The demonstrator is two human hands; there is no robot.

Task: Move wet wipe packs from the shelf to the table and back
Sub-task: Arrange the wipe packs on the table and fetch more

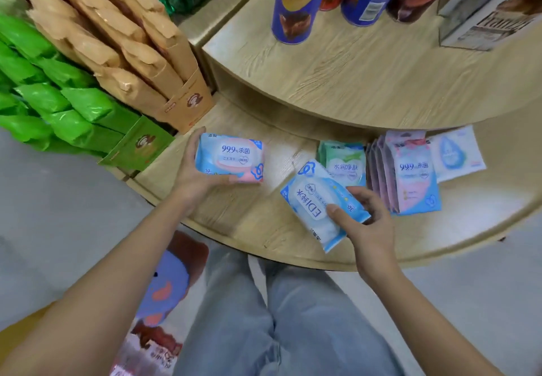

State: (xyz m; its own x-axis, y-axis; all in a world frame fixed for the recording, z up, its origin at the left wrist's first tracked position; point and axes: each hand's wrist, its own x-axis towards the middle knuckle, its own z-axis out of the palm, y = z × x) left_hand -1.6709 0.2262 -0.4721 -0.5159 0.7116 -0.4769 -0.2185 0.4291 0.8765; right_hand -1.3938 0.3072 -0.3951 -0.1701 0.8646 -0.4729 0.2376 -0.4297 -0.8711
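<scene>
While both my hands are busy, the lower shelf point(240, 220) carries the wipes. A row of upright pink-and-blue packs point(410, 176) stands toward its right end, with a green wipe pack point(346, 163) just left of them. Near the shelf's left end, my left hand point(193, 176) grips a blue-and-pink wipe pack point(230, 157), fingers and thumb curled round its left end. Nearer the front edge, my right hand point(363, 223) clamps a tilted blue wipe pack point(313, 199), thumb on top.

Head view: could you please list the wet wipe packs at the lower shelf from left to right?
The blue-and-pink pack in the left hand → blue pack in the right hand → upright row of pink-and-blue packs → white pack with a blue drop.
</scene>
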